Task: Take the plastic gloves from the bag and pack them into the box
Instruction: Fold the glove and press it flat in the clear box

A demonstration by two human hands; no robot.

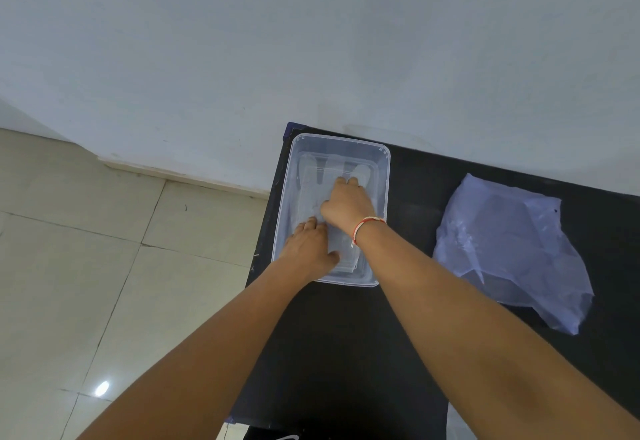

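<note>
head view: left hand point(309, 249) and right hand point(346, 205) press flat, fingers spread, on gloves point(313, 176) in box point(381, 169).

black table point(346, 335), tiled floor point(86, 249), pale wall point(242, 41)

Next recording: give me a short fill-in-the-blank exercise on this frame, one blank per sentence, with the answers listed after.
1. Both hands, the left hand and the right hand, are pressing down inside the clear plastic ____.
2. The bluish bag lies on the black table to the ____ of the box.
3. A red and white band is worn on the ____ wrist.
4. Clear plastic gloves lie ____ the box.

Answers: box; right; right; inside
</note>
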